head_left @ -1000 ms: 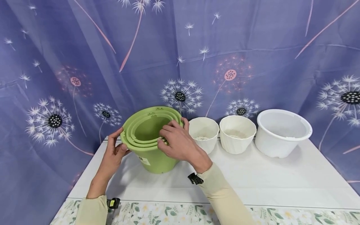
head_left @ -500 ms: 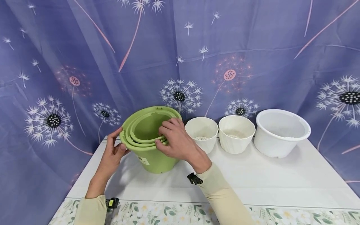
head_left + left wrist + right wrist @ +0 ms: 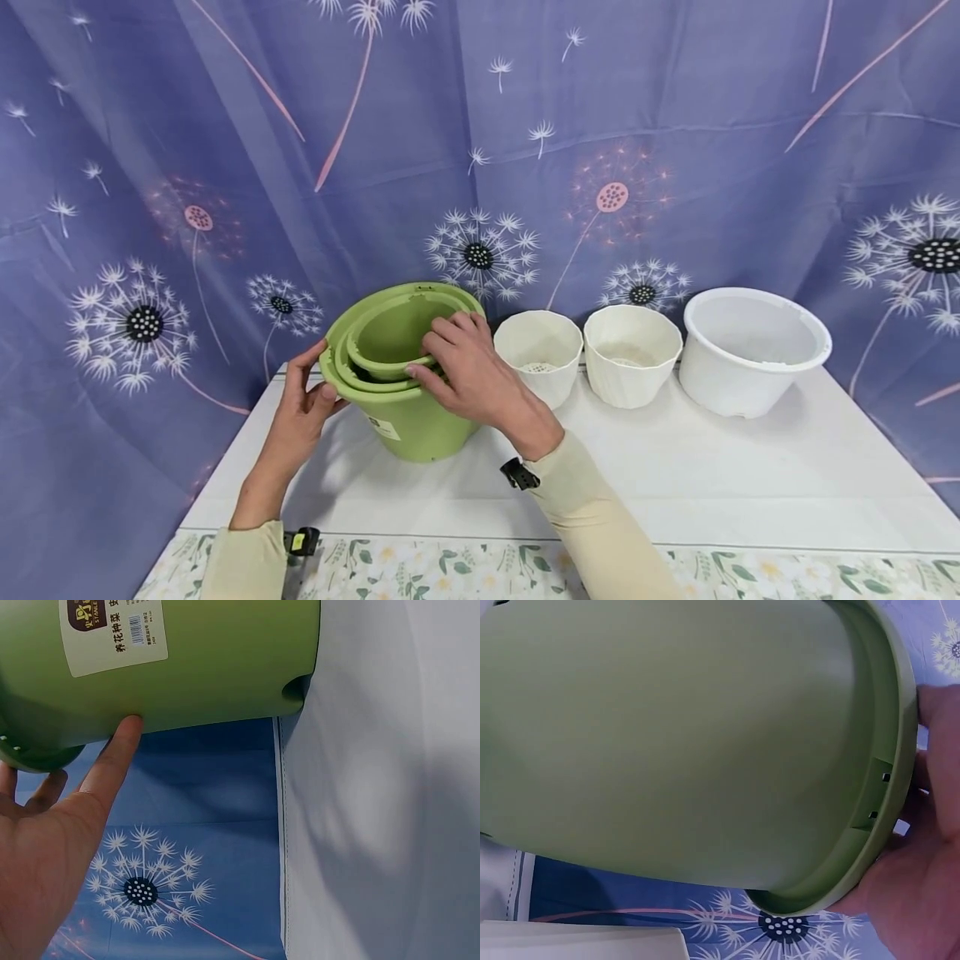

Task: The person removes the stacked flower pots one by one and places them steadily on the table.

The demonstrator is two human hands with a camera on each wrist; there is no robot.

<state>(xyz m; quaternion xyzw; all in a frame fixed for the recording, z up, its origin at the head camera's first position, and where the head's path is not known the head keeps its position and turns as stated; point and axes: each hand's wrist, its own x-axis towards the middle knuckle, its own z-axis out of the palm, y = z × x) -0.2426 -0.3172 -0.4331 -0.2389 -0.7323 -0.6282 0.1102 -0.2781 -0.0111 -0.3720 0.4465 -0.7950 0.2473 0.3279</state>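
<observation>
A floral strip (image 3: pixel 420 575) edged the front of the white tabletop (image 3: pixel 750 475), and two pale sleeves (image 3: pixel 600 533) reached in over it, a black band at each wrist. The left hand (image 3: pixel 296 417) was spread against the left side of an outer green pot (image 3: pixel 420 442), thumb and fingertips touching its wall and rim. The right hand (image 3: pixel 476 375), its forearm angled in from the lower right, pinched the near-right rim of an inner green pot (image 3: pixel 397 329), thumb outside and fingers bent over the edge. That inner pot sat nested within a middle green pot (image 3: pixel 360 385), itself inside the outer one, and a dark gap showed below its near rim. A printed label (image 3: pixel 385 429) faced forward on the outer wall.

Just right of the stack, behind the right hand, stood a fluted white pot (image 3: pixel 547 383); whether it touched the green one was hidden. Beside it came a second fluted pot (image 3: pixel 633 379), then a larger smooth white pot (image 3: pixel 735 387), all upright. A blue-violet curtain (image 3: pixel 675 75) printed with dandelions hung behind everything.
</observation>
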